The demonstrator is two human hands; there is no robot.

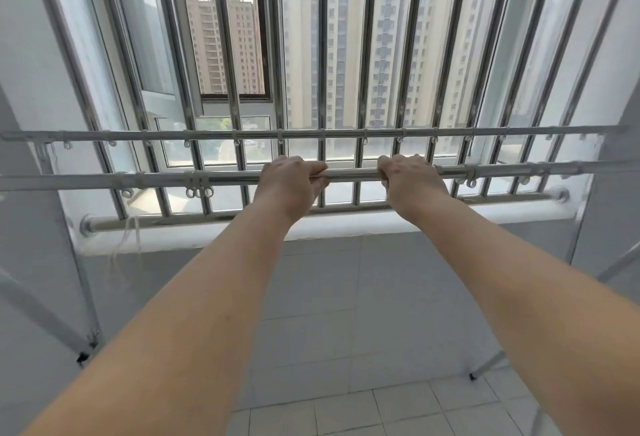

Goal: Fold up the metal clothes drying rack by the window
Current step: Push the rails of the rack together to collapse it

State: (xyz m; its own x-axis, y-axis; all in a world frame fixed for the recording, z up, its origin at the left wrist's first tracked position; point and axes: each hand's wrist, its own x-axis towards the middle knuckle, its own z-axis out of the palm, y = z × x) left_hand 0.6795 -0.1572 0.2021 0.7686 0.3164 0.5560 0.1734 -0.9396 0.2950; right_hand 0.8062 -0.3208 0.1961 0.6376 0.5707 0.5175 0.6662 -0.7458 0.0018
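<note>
We are standing in front of a tall barred window (346, 55), facing the metal clothes drying rack (104, 181) that is spanning the view from left wall to right wall between us and the glass. We are counting two long horizontal rails on it: a far rail (346, 132) lying closer to the window bars and a near rail (353, 174) lying below it in the view and closer to us. Both are running left to right, so their long axis is lying square across our reach. Slanted rack legs are showing at the lower left (48, 314) and lower right (485, 364), resting on the tiled floor (346, 297), so we are judging the frame to be fully spread.

We are gripping the near rail with both hands, palms down and fingers curled over the top: the left hand (289, 183) is closing around it left of centre and the right hand (412, 177) right of centre, with a short bare stretch of rail between them. Neither hand is nearer; both are sitting level on the same tube, so the rail's long axis should stay level.

Small hanging rings are dotting both rails, with a cluster of three (200, 191) bunched left of our left hand.
</note>
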